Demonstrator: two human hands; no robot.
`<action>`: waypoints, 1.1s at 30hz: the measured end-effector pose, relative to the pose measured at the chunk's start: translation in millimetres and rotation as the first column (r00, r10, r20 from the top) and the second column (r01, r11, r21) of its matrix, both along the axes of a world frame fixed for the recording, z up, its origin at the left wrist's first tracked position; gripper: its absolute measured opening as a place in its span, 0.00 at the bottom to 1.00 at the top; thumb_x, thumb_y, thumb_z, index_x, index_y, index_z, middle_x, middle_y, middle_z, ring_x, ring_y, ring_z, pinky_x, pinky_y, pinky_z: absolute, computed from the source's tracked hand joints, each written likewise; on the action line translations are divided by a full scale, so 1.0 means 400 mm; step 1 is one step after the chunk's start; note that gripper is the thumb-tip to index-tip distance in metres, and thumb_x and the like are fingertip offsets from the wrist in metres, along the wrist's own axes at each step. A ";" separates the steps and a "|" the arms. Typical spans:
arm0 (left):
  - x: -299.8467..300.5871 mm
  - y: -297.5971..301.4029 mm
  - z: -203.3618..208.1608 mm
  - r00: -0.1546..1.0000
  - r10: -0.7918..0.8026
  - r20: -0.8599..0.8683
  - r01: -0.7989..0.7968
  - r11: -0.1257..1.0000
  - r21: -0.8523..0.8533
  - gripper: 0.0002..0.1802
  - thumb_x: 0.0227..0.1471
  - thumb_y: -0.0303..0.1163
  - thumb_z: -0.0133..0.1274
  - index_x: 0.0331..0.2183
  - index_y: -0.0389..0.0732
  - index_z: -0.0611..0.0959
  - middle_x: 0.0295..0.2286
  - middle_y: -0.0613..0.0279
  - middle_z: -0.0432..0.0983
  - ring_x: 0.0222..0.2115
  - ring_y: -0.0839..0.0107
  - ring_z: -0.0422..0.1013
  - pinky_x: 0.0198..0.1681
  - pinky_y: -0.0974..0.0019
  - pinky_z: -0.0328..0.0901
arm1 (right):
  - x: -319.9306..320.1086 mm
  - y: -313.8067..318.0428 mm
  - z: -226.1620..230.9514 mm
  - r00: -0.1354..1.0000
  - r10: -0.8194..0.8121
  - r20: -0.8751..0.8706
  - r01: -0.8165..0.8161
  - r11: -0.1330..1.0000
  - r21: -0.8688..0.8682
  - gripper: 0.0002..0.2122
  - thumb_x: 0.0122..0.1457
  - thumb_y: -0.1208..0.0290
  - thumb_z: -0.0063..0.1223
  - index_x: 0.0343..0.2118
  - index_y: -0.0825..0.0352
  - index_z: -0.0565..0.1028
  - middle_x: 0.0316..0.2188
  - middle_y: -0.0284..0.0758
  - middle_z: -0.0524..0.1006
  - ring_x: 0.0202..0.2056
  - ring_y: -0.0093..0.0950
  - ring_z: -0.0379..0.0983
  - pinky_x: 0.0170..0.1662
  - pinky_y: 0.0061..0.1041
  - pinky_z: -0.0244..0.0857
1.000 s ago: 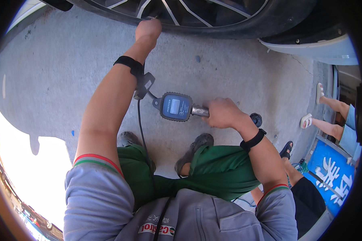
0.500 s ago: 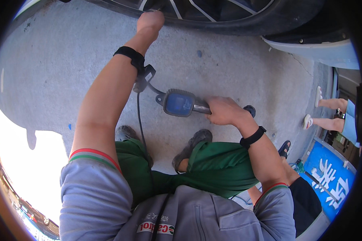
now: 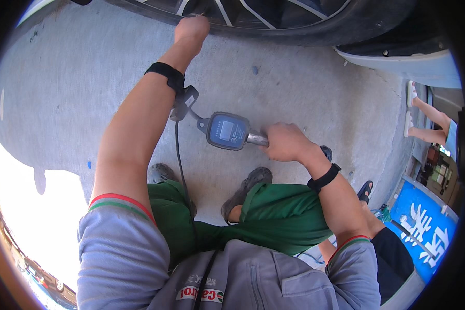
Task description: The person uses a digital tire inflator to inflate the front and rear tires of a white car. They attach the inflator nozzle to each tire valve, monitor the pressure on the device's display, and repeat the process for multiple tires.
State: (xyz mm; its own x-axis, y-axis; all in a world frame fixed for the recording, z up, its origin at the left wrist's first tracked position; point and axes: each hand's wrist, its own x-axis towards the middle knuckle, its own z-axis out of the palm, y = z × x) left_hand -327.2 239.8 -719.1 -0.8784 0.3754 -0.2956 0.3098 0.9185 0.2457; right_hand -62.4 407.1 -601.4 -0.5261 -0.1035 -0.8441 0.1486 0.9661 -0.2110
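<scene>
In the head view, the right hand (image 3: 285, 142) is wrapped tight around the silver handle (image 3: 257, 138) of a blue-faced gauge (image 3: 228, 132) in the middle of the frame. It seems to be held out flat like this so the little screen faces up and is easy to read. The left hand (image 3: 191, 30) is at the top, by the edge of a big black tyre (image 3: 315, 36), likely to work at a spot there. Its fingertips are hidden, so nobody can tell if they are clamped on something. A black hose (image 3: 178, 155) hangs down below the left wrist. Half a second ago the screen looked dark; now it looks pale. Both hands are in nearly the same spots, but someone's white sandals (image 3: 408, 124) have moved higher at the right edge.
</scene>
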 end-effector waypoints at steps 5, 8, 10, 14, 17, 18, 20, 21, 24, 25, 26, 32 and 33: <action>-0.017 0.017 -0.030 0.952 0.279 0.129 -0.303 0.922 0.241 0.20 0.63 0.29 0.39 0.46 0.34 0.85 0.45 0.41 0.81 0.49 0.46 0.77 0.50 0.53 0.73 | -0.003 -0.018 0.005 0.996 0.051 -0.072 -0.053 0.998 -0.017 0.14 0.57 0.63 0.57 0.38 0.69 0.81 0.36 0.48 0.83 0.43 0.47 0.80 0.47 0.45 0.72; -0.034 0.021 -0.063 0.791 0.506 0.342 -0.610 0.686 0.396 0.30 0.65 0.47 0.43 0.44 0.28 0.84 0.44 0.33 0.80 0.50 0.38 0.74 0.54 0.48 0.68 | 0.003 -0.020 0.001 0.994 0.052 -0.092 -0.055 0.998 -0.031 0.13 0.56 0.64 0.56 0.36 0.69 0.82 0.36 0.48 0.83 0.41 0.48 0.81 0.47 0.44 0.73; -0.034 0.018 -0.083 0.752 0.541 0.377 -0.659 0.627 0.416 0.32 0.64 0.50 0.46 0.44 0.26 0.84 0.44 0.31 0.80 0.50 0.36 0.74 0.54 0.48 0.68 | 0.005 -0.020 -0.004 0.994 0.045 -0.100 -0.048 0.998 -0.034 0.12 0.55 0.66 0.55 0.36 0.69 0.82 0.35 0.49 0.83 0.41 0.48 0.81 0.47 0.44 0.73; -0.028 0.016 -0.093 0.729 0.555 0.401 -0.685 0.573 0.451 0.32 0.63 0.49 0.48 0.43 0.24 0.84 0.44 0.29 0.79 0.49 0.35 0.74 0.52 0.48 0.68 | 0.007 -0.011 -0.003 0.995 0.040 -0.087 -0.044 0.998 -0.039 0.12 0.53 0.68 0.55 0.36 0.69 0.83 0.36 0.49 0.83 0.42 0.47 0.81 0.48 0.43 0.72; -0.022 0.016 -0.083 0.724 0.563 0.398 -0.689 0.562 0.458 0.31 0.63 0.48 0.48 0.43 0.24 0.84 0.43 0.30 0.80 0.48 0.35 0.75 0.51 0.49 0.68 | 0.008 -0.009 -0.007 0.996 0.048 -0.081 -0.053 0.997 -0.055 0.12 0.52 0.69 0.55 0.36 0.70 0.83 0.37 0.49 0.83 0.43 0.46 0.81 0.48 0.43 0.72; -0.020 0.017 -0.079 0.729 0.548 0.411 -0.685 0.559 0.468 0.30 0.63 0.48 0.48 0.43 0.24 0.84 0.43 0.30 0.80 0.48 0.36 0.75 0.50 0.49 0.68 | 0.009 -0.007 -0.010 0.996 0.051 -0.068 -0.054 0.997 -0.049 0.12 0.52 0.69 0.55 0.36 0.70 0.83 0.37 0.49 0.83 0.43 0.46 0.81 0.48 0.44 0.72; -0.015 0.017 -0.070 0.721 0.544 0.430 -0.693 0.542 0.476 0.30 0.63 0.47 0.49 0.43 0.25 0.84 0.43 0.30 0.80 0.48 0.36 0.75 0.50 0.49 0.69 | 0.012 -0.008 -0.016 0.996 0.053 -0.069 -0.056 0.998 -0.043 0.12 0.52 0.70 0.55 0.36 0.70 0.83 0.38 0.49 0.83 0.44 0.46 0.81 0.48 0.44 0.72; -0.013 0.016 -0.065 0.718 0.551 0.426 -0.695 0.531 0.485 0.29 0.63 0.47 0.49 0.43 0.25 0.84 0.43 0.30 0.80 0.48 0.36 0.75 0.49 0.49 0.69 | 0.013 -0.007 -0.018 0.995 0.051 -0.084 -0.055 0.997 -0.046 0.12 0.51 0.70 0.55 0.36 0.70 0.83 0.37 0.48 0.83 0.42 0.46 0.82 0.47 0.44 0.73; -0.007 0.016 -0.052 0.739 0.559 0.377 -0.673 0.575 0.466 0.29 0.63 0.47 0.49 0.42 0.25 0.84 0.43 0.31 0.80 0.47 0.35 0.75 0.49 0.48 0.69 | 0.015 -0.006 -0.022 0.993 0.062 -0.100 -0.068 0.996 -0.060 0.12 0.51 0.70 0.55 0.35 0.69 0.83 0.35 0.48 0.84 0.41 0.46 0.82 0.45 0.45 0.74; -0.006 0.017 -0.050 0.728 0.568 0.385 -0.684 0.564 0.462 0.29 0.64 0.47 0.49 0.43 0.25 0.84 0.43 0.31 0.80 0.47 0.35 0.75 0.50 0.48 0.69 | 0.015 -0.005 -0.022 0.994 0.061 -0.094 -0.067 0.996 -0.067 0.12 0.51 0.70 0.55 0.35 0.69 0.84 0.35 0.48 0.84 0.40 0.46 0.82 0.45 0.45 0.74; -0.008 0.019 -0.047 0.722 0.574 0.386 -0.691 0.568 0.447 0.29 0.64 0.47 0.49 0.43 0.25 0.84 0.43 0.31 0.80 0.48 0.35 0.75 0.50 0.48 0.69 | 0.015 -0.005 -0.021 0.992 0.057 -0.109 -0.065 0.995 -0.070 0.12 0.50 0.70 0.55 0.34 0.69 0.84 0.34 0.47 0.84 0.40 0.46 0.82 0.44 0.45 0.74; -0.010 0.022 -0.054 0.728 0.560 0.396 -0.685 0.572 0.451 0.29 0.64 0.47 0.49 0.43 0.25 0.84 0.43 0.30 0.80 0.47 0.35 0.75 0.51 0.47 0.68 | 0.006 -0.004 -0.012 0.989 0.084 -0.120 -0.093 0.993 -0.070 0.12 0.51 0.68 0.55 0.34 0.68 0.84 0.35 0.46 0.84 0.40 0.45 0.82 0.44 0.45 0.74; -0.009 0.023 -0.058 0.730 0.559 0.393 -0.683 0.577 0.448 0.29 0.64 0.47 0.49 0.42 0.25 0.84 0.43 0.30 0.80 0.47 0.36 0.75 0.51 0.47 0.68 | 0.005 -0.005 -0.012 0.990 0.085 -0.113 -0.094 0.993 -0.076 0.12 0.51 0.68 0.55 0.34 0.68 0.84 0.35 0.46 0.84 0.40 0.45 0.82 0.44 0.44 0.74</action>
State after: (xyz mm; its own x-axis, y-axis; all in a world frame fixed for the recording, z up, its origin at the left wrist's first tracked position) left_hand -330.7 248.9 -742.3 -0.9048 -0.0982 -0.4145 -0.3950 0.5573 0.7303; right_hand -60.4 405.3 -606.1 -0.6003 -0.2199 -0.7689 0.0340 0.9536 -0.2993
